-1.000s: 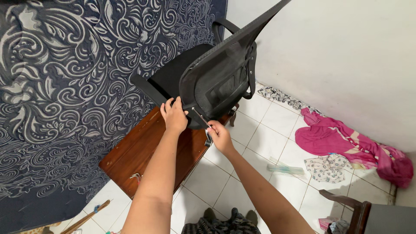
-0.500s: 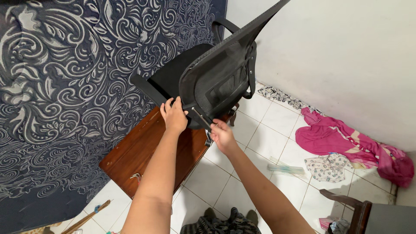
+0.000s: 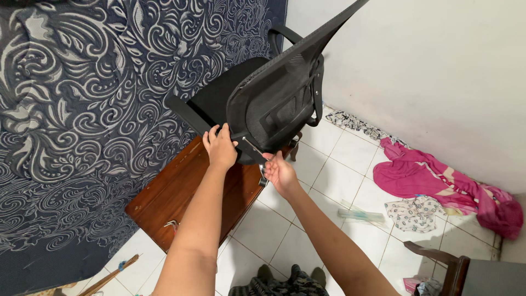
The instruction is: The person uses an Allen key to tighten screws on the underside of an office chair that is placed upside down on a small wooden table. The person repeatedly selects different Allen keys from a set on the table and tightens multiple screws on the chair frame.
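the left hand [image 3: 221, 147] stays clamped on the lower edge of the black mesh office chair backrest [image 3: 279, 104]. the right hand [image 3: 280, 171], little moved since earlier, pinches a thin metal tool [image 3: 253, 147] at the backrest's base, above the wooden table [image 3: 181, 192].

Behind, a dark blue swirl-patterned cloth [image 3: 82, 109]. Below, a brown wooden board [image 3: 181, 192] on the white tiled floor [image 3: 350, 148]. Right, pink cloth [image 3: 433, 181], 1 patterned rag [image 3: 413, 212], white wall [image 3: 438, 66].

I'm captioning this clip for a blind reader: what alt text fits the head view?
Two bare hands work at the lower back of a black mesh office chair resting on a low wooden table: the left hand grips the backrest's edge, the right hand holds a thin metal tool to it. Pink cloth lies on the white tile floor.
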